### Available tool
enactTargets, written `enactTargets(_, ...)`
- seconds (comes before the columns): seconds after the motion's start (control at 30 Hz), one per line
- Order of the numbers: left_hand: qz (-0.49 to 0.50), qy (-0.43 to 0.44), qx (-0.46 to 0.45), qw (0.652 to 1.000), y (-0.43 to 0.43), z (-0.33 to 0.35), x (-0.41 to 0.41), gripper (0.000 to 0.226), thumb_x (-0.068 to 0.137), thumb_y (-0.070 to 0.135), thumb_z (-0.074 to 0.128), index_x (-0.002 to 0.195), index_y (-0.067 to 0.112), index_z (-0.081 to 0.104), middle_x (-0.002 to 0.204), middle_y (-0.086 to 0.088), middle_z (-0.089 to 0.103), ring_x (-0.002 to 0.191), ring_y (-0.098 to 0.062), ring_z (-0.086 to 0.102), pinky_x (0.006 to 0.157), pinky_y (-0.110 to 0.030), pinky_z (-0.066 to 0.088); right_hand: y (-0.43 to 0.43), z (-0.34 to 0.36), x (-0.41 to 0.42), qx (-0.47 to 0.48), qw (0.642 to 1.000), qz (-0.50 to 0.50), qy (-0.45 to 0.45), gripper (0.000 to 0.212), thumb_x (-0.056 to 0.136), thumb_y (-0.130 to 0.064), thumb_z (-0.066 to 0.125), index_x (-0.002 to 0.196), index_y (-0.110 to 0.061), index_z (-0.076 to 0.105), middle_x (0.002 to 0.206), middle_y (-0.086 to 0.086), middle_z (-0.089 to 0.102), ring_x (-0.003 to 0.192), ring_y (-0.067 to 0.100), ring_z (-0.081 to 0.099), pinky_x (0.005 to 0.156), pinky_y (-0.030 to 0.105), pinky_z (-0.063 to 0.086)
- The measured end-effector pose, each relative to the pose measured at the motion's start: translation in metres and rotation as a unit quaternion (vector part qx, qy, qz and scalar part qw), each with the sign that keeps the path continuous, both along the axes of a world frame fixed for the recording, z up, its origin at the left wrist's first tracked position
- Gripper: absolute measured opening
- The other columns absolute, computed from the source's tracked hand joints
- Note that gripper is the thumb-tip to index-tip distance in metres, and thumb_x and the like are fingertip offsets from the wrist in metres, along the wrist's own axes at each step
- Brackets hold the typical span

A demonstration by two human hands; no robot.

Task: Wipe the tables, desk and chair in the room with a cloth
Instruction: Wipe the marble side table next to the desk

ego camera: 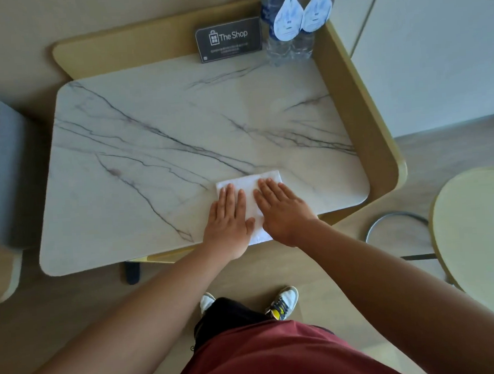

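Head view. White folded cloth point(248, 182) lies flat on the marble table point(163, 119), at the front edge and toward the right corner; its near end reaches the edge. My left hand point(227, 222) and right hand point(282, 210) sit side by side on top of it, palms down. Fingers point(229, 196) are straight and close together, pressing down, not curled round anything.

Handling, as I judge it: cloth is light, soft and limp, and likely to bunch or fold over if pushed from one corner. Best driven by flat pressure across its middle, both palms on it, so it slides as one pad. Marble looks hard and smooth, so the pad should glide easily; keep weight on it.

Edges and room: wide bare marble ahead and to the left, open for long strokes. A raised gold rim point(375, 127) walls the back and the right side; strokes end against it. At the back right corner stand water bottles point(289, 45) with a dark card point(229, 39) just beside them. Both look light and tippable, so wipe round them or lift them. Front and left edges have no rim, so the cloth could slip off there. Grey chair point(5, 172) stands off the left edge; a round table point(479, 224) is well apart on the right.
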State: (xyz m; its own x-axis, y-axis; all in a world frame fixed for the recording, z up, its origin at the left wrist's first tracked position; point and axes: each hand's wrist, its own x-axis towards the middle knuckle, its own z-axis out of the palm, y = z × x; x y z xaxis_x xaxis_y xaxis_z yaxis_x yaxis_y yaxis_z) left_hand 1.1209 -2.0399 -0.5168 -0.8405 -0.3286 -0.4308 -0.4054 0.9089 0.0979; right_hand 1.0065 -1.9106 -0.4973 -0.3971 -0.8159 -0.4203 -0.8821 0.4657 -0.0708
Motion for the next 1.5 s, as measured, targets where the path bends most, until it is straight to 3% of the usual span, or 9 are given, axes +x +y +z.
enactTargets(0.37, -0.051, -0.004, -0.045, 0.998, 0.068, 0.004, -0.079, 0.071, 0.106, 0.053, 0.015, 0.159, 0.017, -0.013, 0.166, -0.011, -0.022, 0.154, -0.028, -0.017, 0.125, -0.049, 0.005, 0.057, 0.010, -0.047, 0.064, 0.993, -0.097, 0.027, 0.064, 0.110, -0.028, 0.022, 0.160, -0.002, -0.007, 0.167, 0.020, -0.019, 0.156, 0.032, -0.017, 0.128, 0.043, 0.002)
enactTargets(0.53, -0.076, -0.001, -0.049, 0.996, 0.082, 0.013, -0.104, 0.077, 0.102, 0.062, 0.019, 0.160, 0.020, -0.007, 0.168, -0.009, -0.012, 0.155, -0.027, -0.006, 0.116, -0.048, 0.022, 0.066, 0.017, -0.062, 0.102, 0.987, -0.123, 0.034, 0.080, 0.107, -0.035, 0.041, 0.159, 0.000, -0.009, 0.166, 0.022, -0.020, 0.155, 0.035, -0.017, 0.128, 0.045, 0.003)
enactTargets(0.6, -0.085, -0.002, -0.042, 0.995, 0.084, 0.017, -0.112, 0.080, 0.099, 0.067, 0.021, 0.161, 0.021, -0.004, 0.168, -0.008, -0.008, 0.154, -0.026, -0.002, 0.114, -0.047, 0.024, 0.069, 0.018, -0.069, 0.114, 0.984, -0.133, 0.035, 0.079, 0.107, -0.034, 0.039, 0.159, -0.001, -0.010, 0.166, 0.021, -0.022, 0.155, 0.034, -0.018, 0.128, 0.045, 0.003)
enactTargets(0.7, -0.109, -0.002, -0.024, 0.994, 0.083, 0.020, -0.120, 0.083, 0.097, 0.071, 0.021, 0.161, 0.023, -0.002, 0.168, -0.007, -0.008, 0.155, -0.024, -0.006, 0.117, -0.048, 0.019, 0.074, 0.011, -0.077, 0.123, 0.978, -0.163, 0.038, 0.072, 0.109, -0.031, 0.030, 0.159, -0.002, -0.013, 0.165, 0.020, -0.024, 0.155, 0.033, -0.020, 0.128, 0.044, 0.002)
enactTargets(0.9, -0.156, -0.035, 0.001, 0.987, 0.074, 0.014, -0.132, 0.082, 0.099, 0.068, 0.014, 0.158, 0.021, -0.019, 0.164, -0.008, -0.029, 0.151, -0.025, -0.028, 0.122, -0.054, -0.011, 0.074, 0.004, -0.080, 0.136, 0.971, -0.194, 0.030, 0.082, 0.108, -0.047, 0.027, 0.157, -0.002, -0.021, 0.163, 0.020, -0.030, 0.154, 0.033, -0.024, 0.128, 0.044, 0.000)
enactTargets(1.1, -0.190, -0.008, 0.005, 0.982, 0.068, 0.005, -0.142, 0.081, 0.101, 0.065, 0.015, 0.158, 0.019, -0.020, 0.162, -0.012, -0.032, 0.150, -0.028, -0.028, 0.122, -0.052, -0.012, 0.074, 0.009, -0.085, 0.133, 0.965, -0.225, 0.023, 0.082, 0.104, -0.043, 0.025, 0.156, -0.003, -0.024, 0.164, 0.016, -0.030, 0.154, 0.028, -0.024, 0.128, 0.041, -0.002)
enactTargets(1.23, -0.208, 0.008, 0.007, 0.978, 0.062, 0.003, -0.157, 0.081, 0.100, 0.067, 0.014, 0.158, 0.020, -0.020, 0.162, -0.012, -0.032, 0.150, -0.028, -0.029, 0.122, -0.053, -0.013, 0.069, 0.006, -0.096, 0.139, 0.960, -0.239, 0.032, 0.084, 0.091, -0.045, 0.007, 0.154, 0.001, -0.024, 0.161, 0.019, -0.033, 0.154, 0.032, -0.023, 0.128, 0.043, -0.002)
enactTargets(1.4, -0.209, 0.007, 0.005, 0.978, 0.051, 0.001, -0.172, 0.082, 0.098, 0.068, 0.012, 0.156, 0.022, -0.022, 0.161, -0.010, -0.034, 0.149, -0.026, -0.031, 0.120, -0.059, -0.013, 0.057, -0.003, -0.116, 0.136, 0.963, -0.229, 0.040, 0.082, 0.106, -0.042, 0.024, 0.151, 0.003, -0.028, 0.158, 0.022, -0.037, 0.152, 0.036, -0.027, 0.127, 0.045, -0.006)
enactTargets(1.5, -0.203, 0.016, 0.005, 0.979, 0.042, -0.001, -0.182, 0.083, 0.097, 0.069, 0.012, 0.157, 0.022, -0.021, 0.162, -0.009, -0.033, 0.149, -0.025, -0.031, 0.118, -0.061, -0.015, 0.049, -0.002, -0.131, 0.136, 0.966, -0.214, 0.042, 0.079, 0.105, -0.039, 0.020, 0.152, 0.003, -0.027, 0.161, 0.023, -0.033, 0.151, 0.035, -0.029, 0.127, 0.045, -0.005)
